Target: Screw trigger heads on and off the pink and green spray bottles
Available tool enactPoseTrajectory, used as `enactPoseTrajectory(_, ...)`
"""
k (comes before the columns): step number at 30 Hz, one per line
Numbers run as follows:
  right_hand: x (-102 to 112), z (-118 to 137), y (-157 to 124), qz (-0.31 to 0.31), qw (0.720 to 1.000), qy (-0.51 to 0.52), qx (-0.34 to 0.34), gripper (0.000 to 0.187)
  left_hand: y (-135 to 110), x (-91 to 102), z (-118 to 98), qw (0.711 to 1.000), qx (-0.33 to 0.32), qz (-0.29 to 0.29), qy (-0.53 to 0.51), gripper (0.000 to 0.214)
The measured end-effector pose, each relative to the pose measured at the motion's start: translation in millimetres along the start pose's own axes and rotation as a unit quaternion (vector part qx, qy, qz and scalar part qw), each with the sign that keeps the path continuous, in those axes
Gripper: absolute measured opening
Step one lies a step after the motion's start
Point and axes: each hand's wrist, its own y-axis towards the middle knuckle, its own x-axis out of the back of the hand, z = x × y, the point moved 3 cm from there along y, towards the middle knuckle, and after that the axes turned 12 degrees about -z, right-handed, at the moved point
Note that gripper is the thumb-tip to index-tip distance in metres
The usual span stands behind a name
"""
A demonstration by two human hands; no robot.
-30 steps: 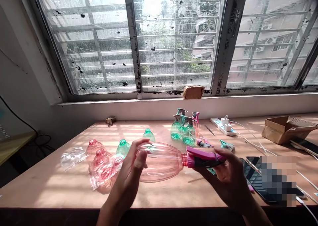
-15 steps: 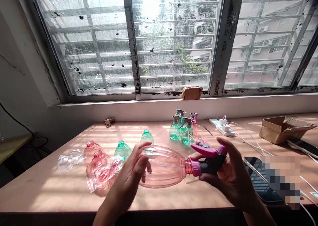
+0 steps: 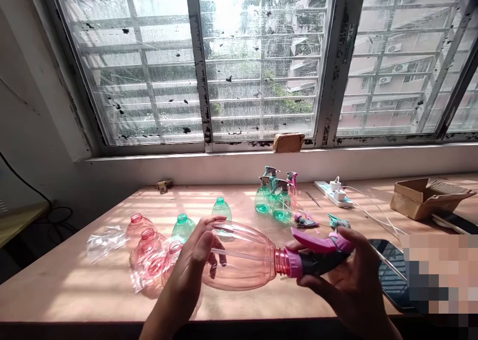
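Note:
A clear pink spray bottle [image 3: 242,265] lies sideways in the air above the table, its base toward the left. My left hand [image 3: 194,265] is wrapped round the base end. My right hand [image 3: 351,275] grips the pink and black trigger sprayer [image 3: 317,255] at the neck. The sprayer's pink collar sits at the threaded neck, with some thread still showing; a pale tube runs inside the bottle. Behind my right hand lie a loose pink and grey sprayer head [image 3: 306,220] and a green one [image 3: 338,221].
Open pink bottles [image 3: 149,240] and a clear plastic bag [image 3: 106,243] are at the left. Green bottles [image 3: 182,228] stand behind my left hand. Assembled spray bottles [image 3: 282,205], a power strip [image 3: 332,194], a cardboard box [image 3: 421,200] and a phone [image 3: 392,275] lie farther back and right.
Both hands have lowered slightly with the bottle, and my right hand has shifted right. The sprayer points more to the right, and the loose heads behind it show more.

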Motion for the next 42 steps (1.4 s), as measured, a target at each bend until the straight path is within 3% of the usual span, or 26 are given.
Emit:
enactPoseTrajectory(4,6.8,-1.1,-5.2,-0.046,0.998,-0.040,0.024,0.072,-0.3,0.7,1.4,1.000,0.003,0.006,0.018,0.067)
enactPoseTrajectory(8,-3.0,16.8,1.2,0.016,0.994,-0.053,0.094,0.074,0.3,3.2,2.5,1.000,0.004,0.018,0.024,0.071)
enactPoseTrajectory(12,-3.7,27.5,8.0,0.050,0.993,-0.065,0.090,0.076,-1.6,4.7,0.8,0.998,0.022,0.020,0.050,0.072)
enactPoseTrajectory(15,4.7,23.9,6.8,0.060,0.996,-0.038,0.062,0.072,-4.6,5.2,-2.0,0.997,0.017,0.015,0.068,0.069)
enactPoseTrajectory(19,12.5,14.0,-0.1,0.060,0.998,-0.031,0.018,0.067,-8.0,5.9,-5.5,0.994,-0.075,0.003,0.076,0.068)
enactPoseTrajectory(26,7.5,2.8,-7.6,-0.120,0.993,-0.002,-0.020,0.063,-9.5,2.3,0.3,0.989,-0.132,-0.060,0.031,0.062)
enactPoseTrajectory(32,-5.9,3.9,6.1,-0.040,0.997,0.036,-0.053,0.064,-9.8,1.3,2.2,0.980,-0.181,-0.063,0.043,0.060)
enactPoseTrajectory(36,-10.2,5.1,10.1,-0.074,0.987,0.053,-0.133,0.078,-11.2,2.0,-1.5,0.970,-0.225,-0.065,0.062,0.059)
enactPoseTrajectory(40,-13.1,6.3,13.6,-0.080,0.966,0.098,-0.226,0.088,-10.8,5.5,-6.1,0.957,-0.284,-0.024,0.056,0.061)
enactPoseTrajectory(42,-12.3,7.1,17.0,-0.085,0.959,0.107,-0.250,0.087,-8.7,10.0,-5.9,0.952,-0.301,0.007,0.059,0.073)
